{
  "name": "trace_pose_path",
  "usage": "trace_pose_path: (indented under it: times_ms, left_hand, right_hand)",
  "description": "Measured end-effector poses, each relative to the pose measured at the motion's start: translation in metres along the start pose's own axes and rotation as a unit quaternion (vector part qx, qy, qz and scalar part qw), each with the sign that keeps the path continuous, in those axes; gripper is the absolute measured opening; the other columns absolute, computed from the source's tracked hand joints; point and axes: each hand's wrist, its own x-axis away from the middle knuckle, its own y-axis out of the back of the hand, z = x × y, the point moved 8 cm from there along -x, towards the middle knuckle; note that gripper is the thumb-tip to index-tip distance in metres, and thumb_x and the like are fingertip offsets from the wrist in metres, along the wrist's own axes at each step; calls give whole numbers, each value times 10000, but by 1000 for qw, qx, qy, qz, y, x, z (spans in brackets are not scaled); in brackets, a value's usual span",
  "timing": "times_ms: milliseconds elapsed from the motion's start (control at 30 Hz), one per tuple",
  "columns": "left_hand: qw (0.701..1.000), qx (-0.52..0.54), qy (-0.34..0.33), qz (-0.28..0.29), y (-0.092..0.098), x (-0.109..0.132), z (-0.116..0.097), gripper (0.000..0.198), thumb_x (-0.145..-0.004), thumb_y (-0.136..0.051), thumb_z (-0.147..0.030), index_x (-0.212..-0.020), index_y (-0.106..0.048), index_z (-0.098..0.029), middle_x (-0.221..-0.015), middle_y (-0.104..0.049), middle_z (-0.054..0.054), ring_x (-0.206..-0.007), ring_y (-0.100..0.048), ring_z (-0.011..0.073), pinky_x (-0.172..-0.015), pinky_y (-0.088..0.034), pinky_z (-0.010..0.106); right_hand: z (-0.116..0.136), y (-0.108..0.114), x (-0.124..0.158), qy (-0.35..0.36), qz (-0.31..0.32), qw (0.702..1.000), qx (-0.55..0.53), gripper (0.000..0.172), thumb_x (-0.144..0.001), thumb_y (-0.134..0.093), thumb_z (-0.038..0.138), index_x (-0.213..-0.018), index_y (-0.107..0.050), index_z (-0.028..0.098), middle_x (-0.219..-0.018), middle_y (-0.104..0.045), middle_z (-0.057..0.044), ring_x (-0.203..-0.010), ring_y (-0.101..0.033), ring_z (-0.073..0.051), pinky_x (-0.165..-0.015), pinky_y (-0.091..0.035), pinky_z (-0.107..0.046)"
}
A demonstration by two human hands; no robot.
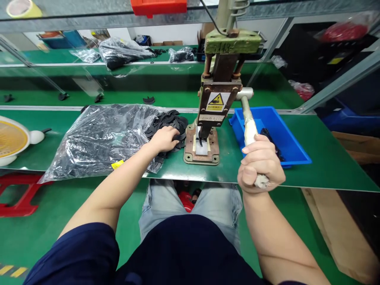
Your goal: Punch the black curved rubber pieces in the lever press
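My right hand [261, 164] is wrapped round the wrapped lever handle [249, 122] of a green and brown hand press [218, 73]. Under the ram, a small black piece [201, 141] sits on the light metal plate of the press base [202, 157]. To the left of the base, my left hand [166, 138] rests on a pile of curved black parts [166, 118], thumb and fingers apart. The parts spill from the mouth of a large clear plastic bag [101, 138] full of more of them. Whether a part lies under the left fingertips is hidden.
A blue bin [292, 138] with some black parts stands right of the press, behind my right hand. At the far left is a white and yellow fan-like object [13, 138]. Bagged black parts [124, 51] lie on the bench behind. A metal shelf rail crosses overhead.
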Motion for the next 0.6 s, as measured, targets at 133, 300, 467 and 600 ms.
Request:
trace_pose_path:
  times_ms: [133,300,467,600]
  left_hand:
    - [994,-97,-23,42,-8,-11,-21,520,-986,-640,-407,-1455,-691,-186,-1460,-647,181,-1366,-569,380,-1130,-464,488]
    - [988,-129,-23,78,-9,-18,-23,440,-1004,-581,-366,-1356,-748,-161,-1418,-653,206,-1350,-576,382,-1115,-452,492]
    - [986,-123,-51,98,-12,-9,-21,429,-941,-661,-337,-1332,-748,-184,-1377,-669,187,-1332,-597,377,-1105,-462,482]
    - [987,-106,-79,91,-12,0,-18,374,-924,-682,-349,-1248,-776,-187,-1310,-694,175,-1294,-626,370,-1105,-474,479]
  right_hand:
    - [0,0,0,0,4,1000,14,291,-890,-696,297,-654,-535,241,-632,-618,53,-759,-700,-166,-1052,-592,-547]
    - [1,0,-2,-11,15,1000,17,271,-879,-680,301,-653,-539,252,-640,-626,58,-752,-703,-182,-1055,-604,-570]
    - [2,0,-1,-13,7,1000,12,260,-870,-675,291,-653,-536,254,-636,-618,55,-756,-700,-190,-1051,-599,-574]
    - [1,0,-1,-13,4,1000,10,238,-854,-675,277,-658,-543,253,-646,-627,59,-757,-701,-185,-1059,-595,-568]
